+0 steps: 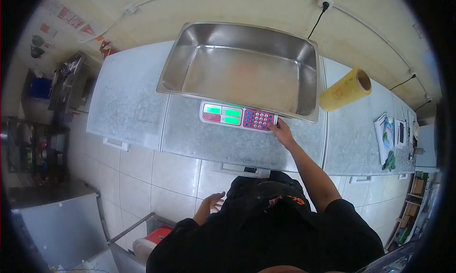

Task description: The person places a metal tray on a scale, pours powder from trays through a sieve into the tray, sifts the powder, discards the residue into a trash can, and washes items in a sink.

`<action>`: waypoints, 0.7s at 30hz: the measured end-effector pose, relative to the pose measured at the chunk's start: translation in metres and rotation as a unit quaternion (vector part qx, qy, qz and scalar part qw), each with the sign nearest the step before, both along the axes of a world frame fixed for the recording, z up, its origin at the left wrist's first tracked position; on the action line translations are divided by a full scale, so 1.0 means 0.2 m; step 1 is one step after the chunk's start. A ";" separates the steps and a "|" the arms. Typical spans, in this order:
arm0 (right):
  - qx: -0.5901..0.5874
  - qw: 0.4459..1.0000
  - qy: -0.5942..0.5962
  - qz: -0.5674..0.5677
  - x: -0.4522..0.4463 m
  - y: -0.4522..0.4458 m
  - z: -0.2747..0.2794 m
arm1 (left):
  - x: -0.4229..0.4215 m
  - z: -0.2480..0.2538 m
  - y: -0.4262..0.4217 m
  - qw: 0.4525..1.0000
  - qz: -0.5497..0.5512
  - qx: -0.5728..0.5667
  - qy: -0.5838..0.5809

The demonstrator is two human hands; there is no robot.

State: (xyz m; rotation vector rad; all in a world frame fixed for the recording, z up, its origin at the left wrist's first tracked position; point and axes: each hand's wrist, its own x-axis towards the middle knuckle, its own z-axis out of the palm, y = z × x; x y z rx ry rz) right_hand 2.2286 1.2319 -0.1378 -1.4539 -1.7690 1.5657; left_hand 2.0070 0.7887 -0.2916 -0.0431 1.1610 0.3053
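Observation:
My right hand [284, 134] is at the right end of a digital weighing scale [211, 118]. Its thumb lies near the red keypad's edge and another finger points up beside the scale; the fingers are apart, with nothing held. Green numbers glow on the scale's displays, too small to read. A deep rectangular steel pan [242, 73] sits over the scale, hiding its top. Inside, the pan holds nothing except a dull, stained-looking bottom. Down by my left side, away from the worktop, hangs my left hand [212, 204], open with fingers loosely stretched.
A yellow roll of wrap [339, 93] stands tilted in view right of the pan. Papers and a green cloth [389, 161] lie on the right of the white chest-like worktop [128, 92]. Behind me are a metal frame and a red-and-white container [159, 235]. Cables run along the wall.

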 end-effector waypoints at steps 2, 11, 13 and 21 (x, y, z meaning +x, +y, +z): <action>0.020 1.000 0.013 -0.002 0.00 -0.01 -0.02 | 0.06 -0.01 0.08 1.000 0.005 0.006 0.008; -0.007 0.999 -0.044 0.009 0.03 -0.02 0.08 | 0.10 -0.13 0.35 0.994 -0.105 -0.002 0.008; 0.065 0.997 -0.035 -0.006 0.13 -0.07 0.02 | 0.02 0.35 0.59 0.968 -0.232 0.062 0.067; -0.182 0.963 -0.097 0.176 1.22 -0.76 0.03 | -0.09 1.68 1.50 0.895 0.306 0.314 0.084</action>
